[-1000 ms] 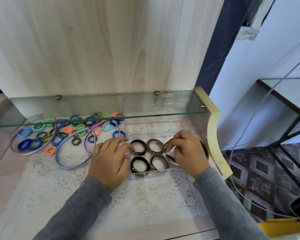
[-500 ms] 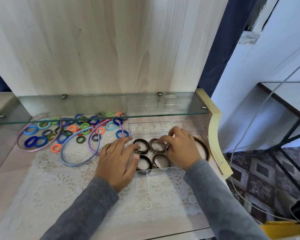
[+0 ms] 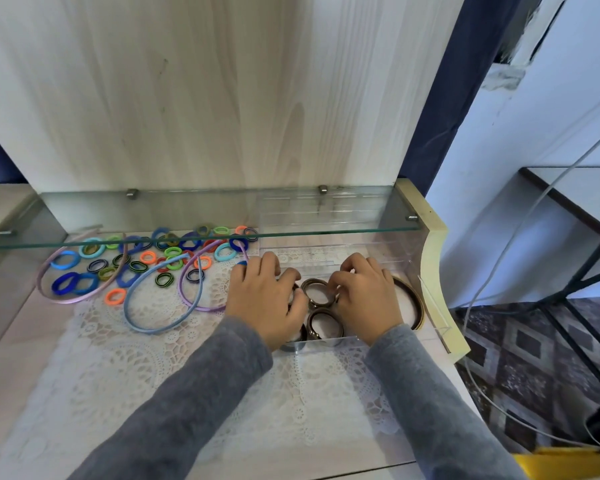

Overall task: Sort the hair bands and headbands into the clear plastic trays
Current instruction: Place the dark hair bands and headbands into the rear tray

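The clear tray is taken as the reference; it stands on the lace mat below the right end of the glass shelf. Inside the tray, several brown hair bands are laid side by side, and a larger brown headband is seen against the tray's right side. Both hands are lowered into the tray. The left hand is placed over the bands at the tray's left end, fingers curled downward; whether a band is actually pinched beneath it cannot be told, since the palm covers the contact. The right hand is set over the tray's right half, its fingertips brought to the rim of the far brown band — a light touch or pinch is indicated, but a firm hold cannot be confirmed. The current step is judged to be the arranging of the brown bands in their rows. Progress is judged as early: only the brown items are seen in the tray. To the left of the tray, well apart from it, a loose heap of coloured hair bands is left unsorted on the mat, together with a blue headband, a purple headband and a pink headband. A second clear tray is visible behind the reference tray, on the glass shelf; its contents cannot be made out — it appears unfilled.
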{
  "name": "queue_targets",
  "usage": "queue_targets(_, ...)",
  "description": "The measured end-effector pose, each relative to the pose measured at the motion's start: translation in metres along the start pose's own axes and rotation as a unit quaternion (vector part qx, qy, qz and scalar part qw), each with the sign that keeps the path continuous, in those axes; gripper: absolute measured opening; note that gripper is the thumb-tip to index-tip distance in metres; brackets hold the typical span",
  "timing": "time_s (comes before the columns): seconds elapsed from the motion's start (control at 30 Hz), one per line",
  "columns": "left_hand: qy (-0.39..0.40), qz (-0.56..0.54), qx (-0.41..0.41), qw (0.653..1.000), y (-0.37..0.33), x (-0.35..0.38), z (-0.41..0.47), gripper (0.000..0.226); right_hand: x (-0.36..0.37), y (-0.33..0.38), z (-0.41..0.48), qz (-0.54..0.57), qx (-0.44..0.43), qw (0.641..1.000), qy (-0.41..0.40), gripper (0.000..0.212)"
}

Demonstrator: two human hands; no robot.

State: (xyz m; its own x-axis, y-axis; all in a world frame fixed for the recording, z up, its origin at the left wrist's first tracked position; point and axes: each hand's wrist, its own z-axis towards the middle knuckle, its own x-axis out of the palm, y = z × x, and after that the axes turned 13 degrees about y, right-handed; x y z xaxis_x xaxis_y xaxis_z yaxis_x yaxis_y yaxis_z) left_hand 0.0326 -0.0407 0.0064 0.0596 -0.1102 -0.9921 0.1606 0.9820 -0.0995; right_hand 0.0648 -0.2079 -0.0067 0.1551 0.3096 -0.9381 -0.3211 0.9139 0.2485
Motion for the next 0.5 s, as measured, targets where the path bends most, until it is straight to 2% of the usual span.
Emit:
queue_targets(0.1, 0.067, 0.043, -0.019, 0.997, -0.007, -0.007, 0.011, 0.063, -0.003, -0.002, -0.003, -0.024, -0.003, 1.0, -0.01, 0.011)
queue_targets(0.17, 0.098, 0.072, -0.027, 0.992, -0.01, -0.009, 0.017, 0.06, -0.004, -0.004, -0.004, -0.041, -0.005, 0.999, -0.01, 0.016)
queue_targets(0.3, 0.112, 0.125, -0.035, 0.985, -0.015, -0.009, 0.02, 0.047, -0.001, -0.005, -0.005, -0.06, -0.01, 0.998, 0.006, 0.014)
queue_targets(0.5, 0.117, 0.133, -0.035, 0.984, -0.022, -0.009, 0.024, 0.046, 0.002, -0.006, -0.005, -0.054, -0.028, 0.998, 0.013, 0.015)
